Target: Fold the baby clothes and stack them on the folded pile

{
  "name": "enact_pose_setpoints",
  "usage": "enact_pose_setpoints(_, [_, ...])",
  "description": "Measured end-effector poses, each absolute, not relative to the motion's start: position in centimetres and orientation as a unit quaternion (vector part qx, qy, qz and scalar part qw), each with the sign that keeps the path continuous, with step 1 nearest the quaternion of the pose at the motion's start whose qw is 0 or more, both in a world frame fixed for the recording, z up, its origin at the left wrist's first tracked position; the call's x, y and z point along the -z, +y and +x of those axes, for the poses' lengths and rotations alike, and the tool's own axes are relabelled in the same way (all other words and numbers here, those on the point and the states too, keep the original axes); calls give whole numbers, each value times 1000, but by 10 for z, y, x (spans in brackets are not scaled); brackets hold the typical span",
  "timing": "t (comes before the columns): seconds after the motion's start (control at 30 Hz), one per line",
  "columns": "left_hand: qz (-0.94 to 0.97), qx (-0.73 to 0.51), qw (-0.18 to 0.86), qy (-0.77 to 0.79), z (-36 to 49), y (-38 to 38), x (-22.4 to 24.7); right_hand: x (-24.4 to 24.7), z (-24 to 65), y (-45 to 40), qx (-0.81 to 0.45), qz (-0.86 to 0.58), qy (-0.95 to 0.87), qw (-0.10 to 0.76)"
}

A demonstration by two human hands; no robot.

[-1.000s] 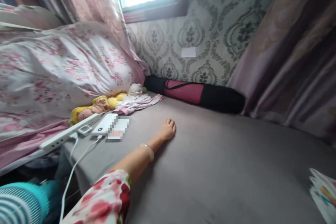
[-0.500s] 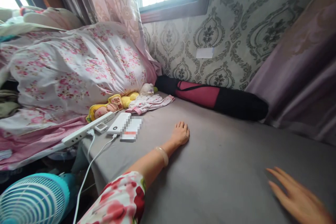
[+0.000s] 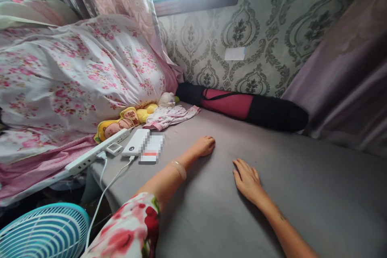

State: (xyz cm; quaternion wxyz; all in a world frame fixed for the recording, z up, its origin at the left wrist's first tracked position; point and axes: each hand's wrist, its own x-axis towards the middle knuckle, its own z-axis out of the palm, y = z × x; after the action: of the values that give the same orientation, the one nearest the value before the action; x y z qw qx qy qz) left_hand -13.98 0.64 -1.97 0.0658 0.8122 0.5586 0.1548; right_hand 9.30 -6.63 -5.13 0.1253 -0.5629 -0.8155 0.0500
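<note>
My left hand (image 3: 207, 146) rests on the grey sheet (image 3: 205, 201) with its fingers curled down and together; no object shows in it. A pale bangle (image 3: 180, 170) is round that wrist. To its right and slightly nearer, my right hand (image 3: 248, 178) is low over the sheet, palm down, fingers loosely apart, holding nothing. The hands do not touch. Left of my left hand lie a white power bank (image 3: 136, 142) and a partly pixelated flat item (image 3: 153, 148).
A power strip (image 3: 96, 152) with a white cable (image 3: 104, 191) lies at the left edge, above a blue fan (image 3: 45, 229). Behind are a yellow plush toy (image 3: 113, 127), a small patterned garment (image 3: 172, 115) and a long black-and-red bag (image 3: 229, 105) along the wall.
My right hand has come in from the lower right towards my left hand. My left hand's fingers have curled in. The view has shifted slightly.
</note>
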Motion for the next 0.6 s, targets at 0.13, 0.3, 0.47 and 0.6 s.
enact_pose_setpoints(0.13, [750,-202,131,615,-197,19,-5,57,93,-72,-25,-552,-821,139])
enact_pose_setpoints(0.3, [643,-226,69,729,-283,26,-33,57,92,-75,-7,-555,-819,150])
enact_pose_setpoints(0.47, [518,-229,4,824,-346,21,-49,57,90,-75,-8,-555,-817,158])
enact_pose_setpoints(0.6, [469,-211,-7,857,-370,17,-47,58,90,-75,-10,-557,-815,158])
